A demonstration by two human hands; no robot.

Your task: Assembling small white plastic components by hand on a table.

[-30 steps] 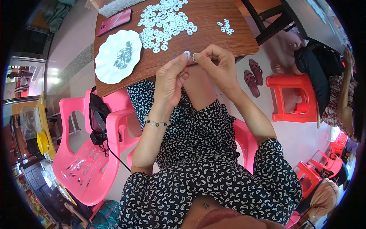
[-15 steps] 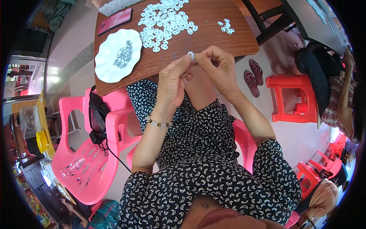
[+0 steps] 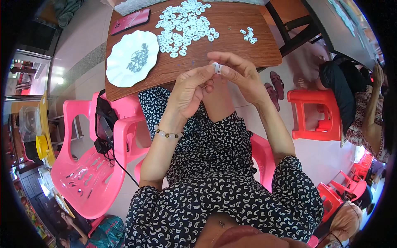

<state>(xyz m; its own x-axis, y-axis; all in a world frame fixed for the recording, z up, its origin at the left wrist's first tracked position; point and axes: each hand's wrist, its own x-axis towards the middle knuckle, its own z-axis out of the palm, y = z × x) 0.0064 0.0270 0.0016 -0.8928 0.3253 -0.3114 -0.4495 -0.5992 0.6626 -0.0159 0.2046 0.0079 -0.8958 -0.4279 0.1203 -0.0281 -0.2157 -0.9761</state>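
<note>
Just past the table's near edge, a small white oval plastic piece with two holes (image 3: 217,68) is pinched at my fingertips. My left hand (image 3: 192,87) grips it between thumb and index finger from the left. From the right, my right hand (image 3: 245,78) presses its thumb against the piece, the index finger raised above it. Beyond my hands lies a large heap of like white pieces (image 3: 186,25), with a smaller group (image 3: 249,35) at the right. A white wavy-rimmed plate (image 3: 118,66) on the left holds many tiny grey metal bits (image 3: 138,57), too small to name.
A pink phone (image 3: 130,21) rests on the brown wooden table (image 3: 231,39) behind the plate. A pink armchair (image 3: 89,177) with a black bag and cable stands on my left. On my right are a red stool (image 3: 316,115), sandals (image 3: 276,89) and a seated person (image 3: 368,111).
Both hands have shifted slightly right. The white piece has turned so its two holes show, and my right index finger has lifted and straightened off it. The view has shifted slightly too.
</note>
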